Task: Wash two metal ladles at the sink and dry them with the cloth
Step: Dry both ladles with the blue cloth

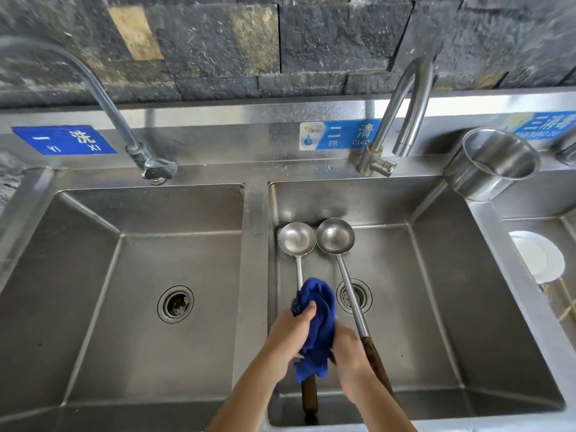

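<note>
Both hands, the left hand [288,330] and right hand [349,347], gripped the blue cloth [316,322] around the left ladle [296,241], drying its handle. The second ladle [335,236] lay at its 3 o'clock, awaiting its turn.

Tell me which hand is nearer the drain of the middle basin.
Right. The right hand sits just below the drain, beside the right ladle's handle; the left hand, gripping the blue cloth, is further left.

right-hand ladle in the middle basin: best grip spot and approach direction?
Probably the dark wooden handle of the right ladle, which slopes toward the near edge of the sink. Come from the right side: the right hand and blue cloth crowd its left. The thin steel shaft looks slippery, and the bowl lies far back.
</note>
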